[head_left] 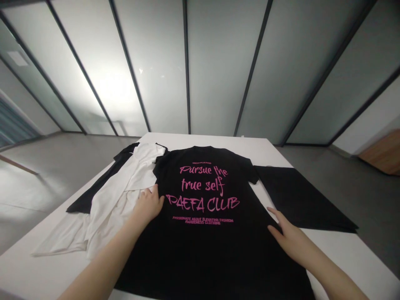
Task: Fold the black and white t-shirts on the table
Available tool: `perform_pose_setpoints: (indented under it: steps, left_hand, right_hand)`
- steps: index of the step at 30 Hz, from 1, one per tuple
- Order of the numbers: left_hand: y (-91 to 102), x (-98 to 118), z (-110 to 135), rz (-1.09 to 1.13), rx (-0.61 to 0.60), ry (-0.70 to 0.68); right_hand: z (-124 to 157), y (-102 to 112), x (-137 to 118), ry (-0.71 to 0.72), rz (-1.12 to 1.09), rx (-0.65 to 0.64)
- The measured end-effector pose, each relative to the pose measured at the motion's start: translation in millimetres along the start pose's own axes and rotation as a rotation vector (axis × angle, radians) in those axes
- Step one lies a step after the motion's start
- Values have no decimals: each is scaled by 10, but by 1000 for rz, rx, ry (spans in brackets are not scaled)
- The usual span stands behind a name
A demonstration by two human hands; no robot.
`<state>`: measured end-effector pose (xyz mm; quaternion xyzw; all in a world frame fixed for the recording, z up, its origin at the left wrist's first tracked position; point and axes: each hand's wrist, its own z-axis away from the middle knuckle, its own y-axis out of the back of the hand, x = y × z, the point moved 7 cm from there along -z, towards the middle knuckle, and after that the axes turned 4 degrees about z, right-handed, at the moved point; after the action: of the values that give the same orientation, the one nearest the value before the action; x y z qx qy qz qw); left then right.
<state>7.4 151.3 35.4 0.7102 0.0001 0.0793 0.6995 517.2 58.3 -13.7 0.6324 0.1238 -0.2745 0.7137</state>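
A black T-shirt [206,237] with pink lettering lies spread flat on the white table [343,250] in front of me. My left hand [149,204] rests flat on the shirt's left edge, fingers stretched out, right beside a white garment. My right hand [286,237] lies flat on the shirt's right edge, fingers apart. Neither hand holds anything.
A crumpled white garment [118,200] lies left of the shirt, over another black garment [93,189]. A folded black cloth [300,200] lies at the right. Frosted glass wall panels stand behind the table; grey floor surrounds it.
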Motion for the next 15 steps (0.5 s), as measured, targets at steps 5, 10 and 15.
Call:
perform_pose_setpoints:
  steps: [5,10,15]
  left_hand:
    - [-31,-314,64,435,-140,2]
    - [17,-454,412,942,-334,93]
    - [-83,-523,710,1340,-469,314]
  right_hand:
    - [-38,66,-152,22,-16,70]
    - [-6,60,-45,1,-182,34]
    - [36,47,87,-125,-421,-52]
